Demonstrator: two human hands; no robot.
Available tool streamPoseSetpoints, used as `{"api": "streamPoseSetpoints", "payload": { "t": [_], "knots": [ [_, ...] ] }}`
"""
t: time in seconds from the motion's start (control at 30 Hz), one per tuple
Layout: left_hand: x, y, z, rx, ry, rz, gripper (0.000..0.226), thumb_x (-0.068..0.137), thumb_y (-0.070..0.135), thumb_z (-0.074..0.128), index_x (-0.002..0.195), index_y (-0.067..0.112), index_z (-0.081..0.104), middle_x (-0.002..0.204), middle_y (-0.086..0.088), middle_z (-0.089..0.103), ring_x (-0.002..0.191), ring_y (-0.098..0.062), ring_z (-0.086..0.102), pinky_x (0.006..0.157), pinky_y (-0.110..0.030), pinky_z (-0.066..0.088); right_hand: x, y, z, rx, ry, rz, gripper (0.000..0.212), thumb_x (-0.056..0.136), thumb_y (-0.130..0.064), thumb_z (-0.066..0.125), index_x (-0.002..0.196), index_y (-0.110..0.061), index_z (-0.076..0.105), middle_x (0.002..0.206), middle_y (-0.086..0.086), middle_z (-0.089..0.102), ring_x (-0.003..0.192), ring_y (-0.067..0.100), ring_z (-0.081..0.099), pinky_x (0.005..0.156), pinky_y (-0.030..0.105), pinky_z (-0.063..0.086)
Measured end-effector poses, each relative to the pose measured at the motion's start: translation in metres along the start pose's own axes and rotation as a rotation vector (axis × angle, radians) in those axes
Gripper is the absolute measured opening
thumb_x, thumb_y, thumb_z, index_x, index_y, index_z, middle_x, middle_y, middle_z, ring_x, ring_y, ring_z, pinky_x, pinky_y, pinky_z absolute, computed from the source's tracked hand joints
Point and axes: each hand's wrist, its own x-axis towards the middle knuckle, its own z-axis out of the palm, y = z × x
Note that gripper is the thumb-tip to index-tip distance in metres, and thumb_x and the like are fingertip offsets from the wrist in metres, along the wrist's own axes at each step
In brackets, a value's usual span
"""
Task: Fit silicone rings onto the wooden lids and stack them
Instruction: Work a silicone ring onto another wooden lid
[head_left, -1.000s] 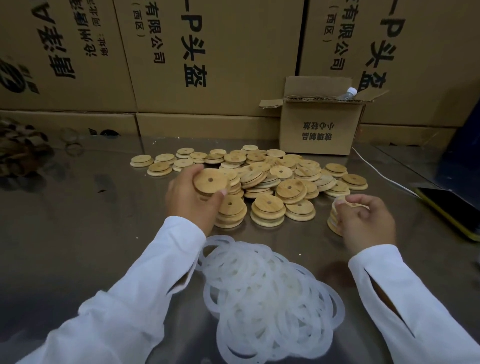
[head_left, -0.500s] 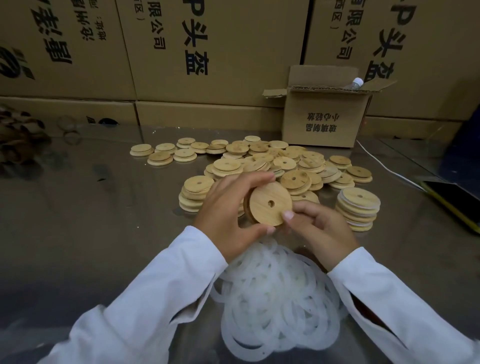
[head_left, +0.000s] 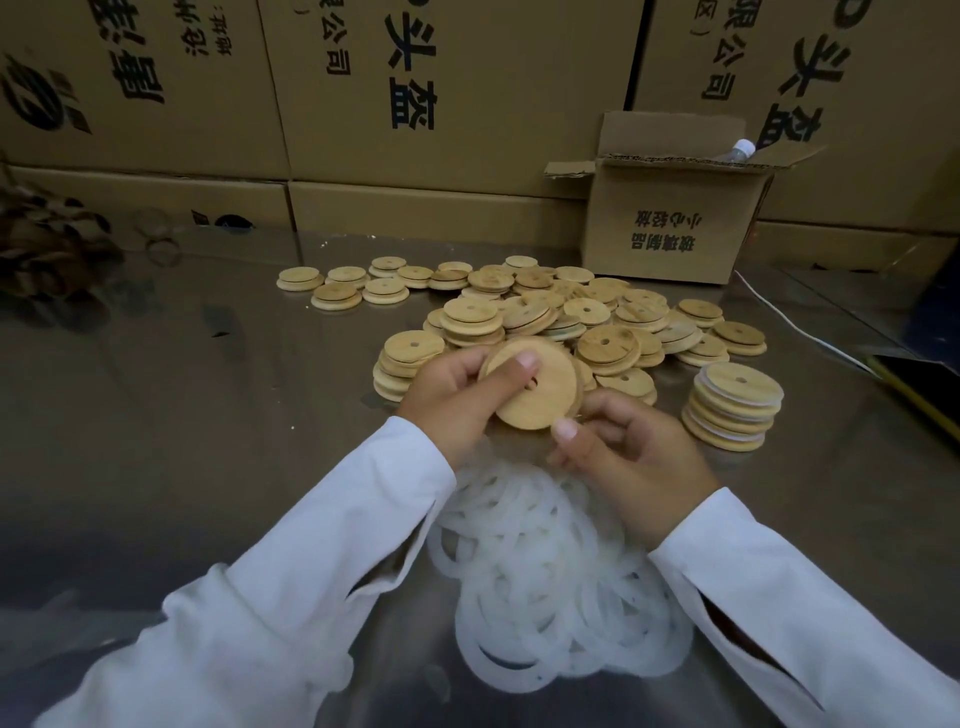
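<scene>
I see a pale wooden lid, smooth and matt with faint grain, like the loose lids behind it. The rings look like milky, translucent silicone. The bench is glossy, reflective metal. The boxes are matt brown cardboard, and the sleeves are white cloth.

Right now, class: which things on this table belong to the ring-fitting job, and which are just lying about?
Job: held lid, loose lids, rings, ringed stack.
Lying about: small box, bottle, cable.
</scene>
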Motion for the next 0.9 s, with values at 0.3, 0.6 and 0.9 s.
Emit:
{"api": "streamPoseSetpoints", "payload": {
  "t": [0.3, 0.6, 0.9],
  "knots": [
    [0.006, -0.002, -0.001, -0.218, 0.038, -0.059, 0.013, 0.074, 0.022, 0.064, 0.080, 0.013, 0.071, 0.074, -0.001, 0.070, 0.070, -0.011, 0.066, 0.072, -0.029, 0.052, -0.004, 0.005, 0.002, -0.639, 0.002, -0.056, 0.010, 0.071, -0.041, 0.067, 0.070, -0.033, 0.062, 0.077, -0.013, 0.051, 0.082, 0.003, 0.045, 0.065, 0.014, 0.033],
    [0.009, -0.004, -0.005, -0.310, 0.231, 0.027, 0.031, 0.087, 0.018, 0.059, 0.060, 0.023, 0.074, 0.069, 0.003, 0.072, 0.068, -0.010, 0.069, 0.056, -0.027, 0.055, 0.000, 0.004, 0.000, -0.391, 0.103, 0.012, 0.027, 0.076, -0.010, 0.066, 0.058, -0.030, 0.060, 0.063, -0.015, 0.060, 0.066, -0.007, 0.052, 0.060, 0.004, 0.038],
    [0.004, -0.005, -0.003, -0.399, 0.167, -0.183, 0.020, 0.090, 0.018, 0.054, 0.103, 0.004, 0.061, 0.106, -0.020, 0.065, 0.095, -0.038, 0.064, 0.059, -0.043, 0.058, 0.002, -0.020, -0.012, -0.081, 0.259, -0.216, 0.018, 0.081, -0.005, 0.064, 0.073, -0.021, 0.061, 0.065, -0.012, 0.059, 0.063, -0.001, 0.052, 0.062, 0.010, 0.042]
  ]
}}
